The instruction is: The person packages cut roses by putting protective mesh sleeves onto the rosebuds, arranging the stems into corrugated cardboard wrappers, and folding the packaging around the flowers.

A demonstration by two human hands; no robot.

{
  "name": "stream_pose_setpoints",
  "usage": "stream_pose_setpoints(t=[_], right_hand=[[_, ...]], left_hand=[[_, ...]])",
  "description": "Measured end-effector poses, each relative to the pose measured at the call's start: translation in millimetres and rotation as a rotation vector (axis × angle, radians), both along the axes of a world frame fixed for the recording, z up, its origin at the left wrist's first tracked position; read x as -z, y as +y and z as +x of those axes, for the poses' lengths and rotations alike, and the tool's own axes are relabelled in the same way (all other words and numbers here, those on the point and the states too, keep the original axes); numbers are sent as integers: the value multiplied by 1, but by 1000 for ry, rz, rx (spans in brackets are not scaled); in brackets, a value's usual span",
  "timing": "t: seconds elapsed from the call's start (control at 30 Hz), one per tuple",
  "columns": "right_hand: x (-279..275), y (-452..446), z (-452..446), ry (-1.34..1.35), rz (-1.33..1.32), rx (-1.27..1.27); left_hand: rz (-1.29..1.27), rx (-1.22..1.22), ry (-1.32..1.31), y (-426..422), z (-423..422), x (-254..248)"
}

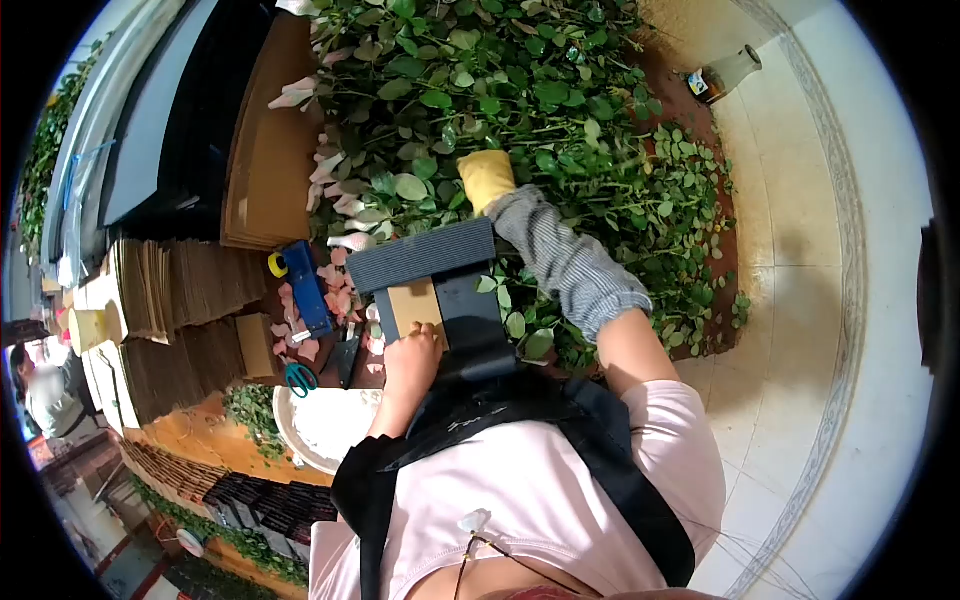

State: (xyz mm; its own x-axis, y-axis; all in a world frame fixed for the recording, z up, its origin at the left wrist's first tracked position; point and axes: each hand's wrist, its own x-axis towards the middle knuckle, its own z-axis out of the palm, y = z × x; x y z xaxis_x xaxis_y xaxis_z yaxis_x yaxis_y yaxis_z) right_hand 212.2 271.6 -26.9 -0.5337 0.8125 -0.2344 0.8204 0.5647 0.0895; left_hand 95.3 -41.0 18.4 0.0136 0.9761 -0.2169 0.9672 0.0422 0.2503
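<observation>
My left hand (pixel 412 358), bare, presses curled fingers on a tan cardboard piece (pixel 412 305), which lies over a black sheet (pixel 475 330) close to my body. Across the far side of the sheet runs a dark ribbed strip (pixel 425 256). My right hand (pixel 487 180), in a yellow glove with a grey knitted sleeve, reaches just beyond the strip among leafy rose stems (pixel 540 110). Its fingers are hard to make out, and whether they grip a stem cannot be seen. Pale pink rose heads (pixel 345 205) point left from the pile.
Left of the sheet are a blue tool (pixel 306 288), yellow tape (pixel 278 264), teal-handled scissors (pixel 300 378) and loose pink petals (pixel 338 285). Cardboard stacks (pixel 190 290) stand further left, above a white basin (pixel 310 425). A bottle (pixel 725 75) is at the far right. Another person (pixel 55 400) is at far left.
</observation>
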Motion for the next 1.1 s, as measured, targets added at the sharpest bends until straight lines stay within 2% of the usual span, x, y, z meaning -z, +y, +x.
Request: stream_pose_setpoints(t=[0.07, 0.1, 0.17, 0.23, 0.3, 0.37, 0.43, 0.47, 0.53, 0.6, 0.63, 0.7, 0.73, 0.77, 0.83, 0.87, 0.9, 0.93, 0.97, 1.03, 1.07, 1.1], right_hand=[[-40, -5, 8, 178, 180, -49], [-88, -24, 13, 263, 293, -39], [-149, -45, 39, 494, 523, -62], [-169, -49, 72, 606, 527, -163], [-191, -64, 91, 672, 707, -249], [-225, -92, 111, 606, 589, -235], [-243, -118, 139, 501, 439, -233], [-238, -134, 147, 696, 226, -171], [-223, -163, 163, 779, -127, -176], [-192, -192, 169, 650, -241, -214], [-160, -214, 169, 620, -241, -161], [-94, -234, 187, 541, -51, -183], [-70, -237, 189, 355, -38, -141], [-53, -241, 188, 169, -31, -97], [-30, -241, 186, 412, 5, -72], [-1, -241, 192, 318, -12, -64], [20, -240, 197, 223, -30, -56], [9, -231, 190, 23, -233, 9], [-8, -218, 192, 19, -227, 17], [-44, -207, 195, 271, -570, 114], [-66, -196, 195, 360, -612, 156], [-95, -174, 182, 410, -795, 317]], left_hand=[[52, -6, -6, 2, -3, 9], [59, -26, -15, 0, -3, 8], [24, -14, -80, 0, -6, 7], [30, -3, -104, -3, -10, 8], [52, 3, -79, 0, -9, 7], [23, 2, -112, -2, -13, 11], [121, 41, -149, -1, -19, 11], [-26, 21, -125, 3, -22, -5], [-99, 85, -251, 15, -39, 2], [40, 230, -576, 20, -72, 29], [145, 216, -738, 17, -86, 78], [-513, -343, -1367, 26, -94, 43], [-518, -183, -1337, 27, -99, 45], [-517, -149, -1273, 26, -101, 51], [-380, 219, -894, 25, -89, 27], [-316, 223, -884, 20, -78, 17], [-180, 290, -768, 15, -72, 15], [-144, 317, -726, 11, -69, 18], [-105, 333, -684, 10, -69, 23], [-205, 301, -741, 11, -70, 10], [-307, 165, -759, 14, -68, 4], [-407, 29, -775, 15, -62, 1]])
